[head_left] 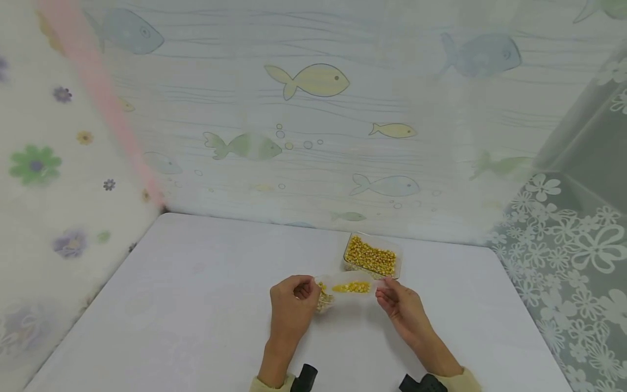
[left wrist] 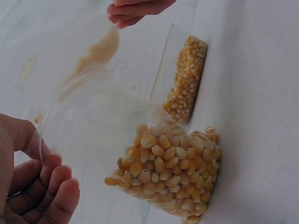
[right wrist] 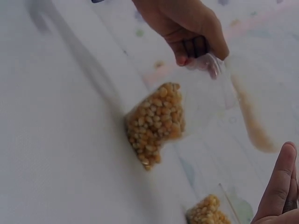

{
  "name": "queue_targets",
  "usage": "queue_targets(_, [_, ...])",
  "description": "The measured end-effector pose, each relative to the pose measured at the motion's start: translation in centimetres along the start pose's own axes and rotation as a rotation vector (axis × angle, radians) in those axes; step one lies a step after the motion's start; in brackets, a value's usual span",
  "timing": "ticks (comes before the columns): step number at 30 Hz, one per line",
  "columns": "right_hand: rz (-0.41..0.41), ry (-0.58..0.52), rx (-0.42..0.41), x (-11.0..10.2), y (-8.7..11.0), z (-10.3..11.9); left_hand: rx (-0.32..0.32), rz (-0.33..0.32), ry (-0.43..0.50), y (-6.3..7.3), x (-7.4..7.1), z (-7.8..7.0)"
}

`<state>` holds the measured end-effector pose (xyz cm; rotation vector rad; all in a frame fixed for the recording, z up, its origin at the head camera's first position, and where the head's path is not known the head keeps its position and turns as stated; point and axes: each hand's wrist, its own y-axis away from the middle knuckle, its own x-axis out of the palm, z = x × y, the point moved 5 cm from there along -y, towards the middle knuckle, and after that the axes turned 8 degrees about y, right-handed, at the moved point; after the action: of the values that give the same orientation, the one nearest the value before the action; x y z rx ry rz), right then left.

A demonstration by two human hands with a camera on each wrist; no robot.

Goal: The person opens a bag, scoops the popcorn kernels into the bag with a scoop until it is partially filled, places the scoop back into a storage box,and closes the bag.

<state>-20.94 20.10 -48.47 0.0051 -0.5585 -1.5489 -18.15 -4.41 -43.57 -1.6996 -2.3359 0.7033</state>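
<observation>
My left hand (head_left: 294, 307) pinches the top edge of a clear plastic bag (left wrist: 196, 161), thumb against fingers. Corn kernels fill the bag's lower part, which sits on the table. A translucent white scoop (head_left: 355, 277) spans the space between my hands, over the bag's mouth. Yellow kernels lie along it in the head view; from below, in the left wrist view, they show as a dark patch through the plastic. My right hand (head_left: 404, 310) pinches the scoop's right end. In the right wrist view, straight fingers (right wrist: 280, 179) of that hand appear beside the scoop.
Behind the scoop stands a clear rectangular container (head_left: 398, 265) holding corn kernels, near the back edge of the white table (head_left: 196, 283). A fish-printed curtain (head_left: 313, 179) hangs behind the table. Flower-patterned sheets border the left and right sides.
</observation>
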Motion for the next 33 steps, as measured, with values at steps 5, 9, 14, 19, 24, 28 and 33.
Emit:
queue_targets(5, [0.001,0.019,0.008,0.6,-0.1,-0.3,-0.005,-0.004,-0.003,0.1,0.0,0.0])
queue_targets(9, [-0.031,0.040,0.002,0.7,-0.3,-0.3,-0.010,-0.001,-0.010,0.1,0.1,0.0])
queue_targets(14, [-0.051,0.071,-0.009,0.7,-0.4,-0.3,-0.004,0.003,-0.013,0.1,0.1,-0.1])
queue_targets(19, [-0.074,0.112,-0.032,0.9,-0.3,-0.2,0.008,0.003,-0.011,0.1,0.1,-0.2])
queue_targets(24, [-0.075,0.165,-0.069,1.0,0.0,0.0,-0.008,0.007,-0.022,0.1,0.3,-0.2])
queue_targets(28, [-0.091,0.196,-0.112,1.4,0.2,0.3,-0.010,0.010,-0.021,0.2,0.3,-0.2])
queue_targets(33, [-0.105,0.272,-0.174,2.2,0.3,0.9,-0.019,0.015,-0.015,0.2,0.4,-0.2])
